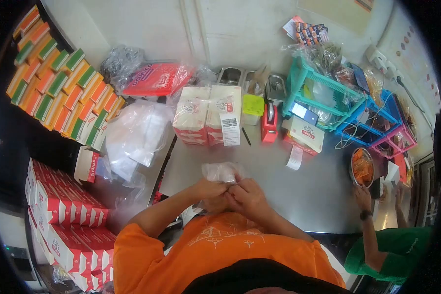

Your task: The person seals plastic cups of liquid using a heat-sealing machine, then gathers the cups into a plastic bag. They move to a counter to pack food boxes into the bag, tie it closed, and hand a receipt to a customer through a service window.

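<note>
Two hands at my chest | my left grip and right grip both pinched shut on crumpled clear plastic bag | over grey metal bench.

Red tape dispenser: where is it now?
Head view: the red tape dispenser stands on the steel counter, right of centre, between the white cartons and the teal basket.

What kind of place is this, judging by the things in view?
Probably a shop's packing counter: stacked red-and-white cardboard boxes, a red tape dispenser on the grey steel counter, and a small clear plastic bag held by the left hand and right hand.
</note>
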